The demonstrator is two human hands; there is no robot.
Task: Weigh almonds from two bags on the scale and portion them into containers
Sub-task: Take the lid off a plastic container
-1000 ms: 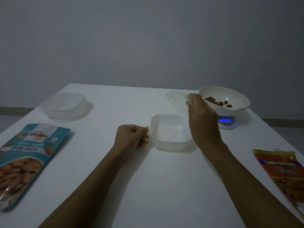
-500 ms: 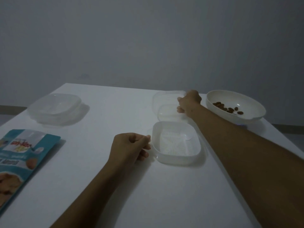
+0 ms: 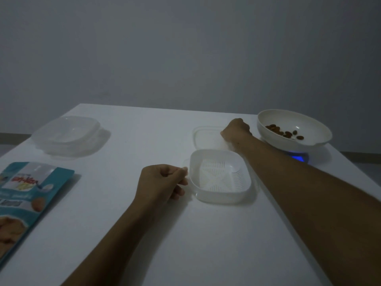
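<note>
An open white container [image 3: 220,178] with a ribbed bottom sits mid-table. My left hand [image 3: 162,181] pinches the tab on its left edge. Just behind it lies its clear lid [image 3: 206,137], flat on the table, and my right hand [image 3: 237,130] rests curled on the lid's right edge. To the right, a white bowl [image 3: 292,129] holding several almonds [image 3: 284,133] sits on a small scale [image 3: 299,157] with a blue lit display. A teal almond bag [image 3: 24,201] lies flat at the left edge.
A second clear container [image 3: 68,137] with its lid on stands at the back left of the white table [image 3: 127,234]. A bare grey wall rises behind the table's far edge.
My right hand carried the clear lid from above the open container back to the table behind it. My view shifted right, so the red bag left the frame. My left hand kept its grip.
</note>
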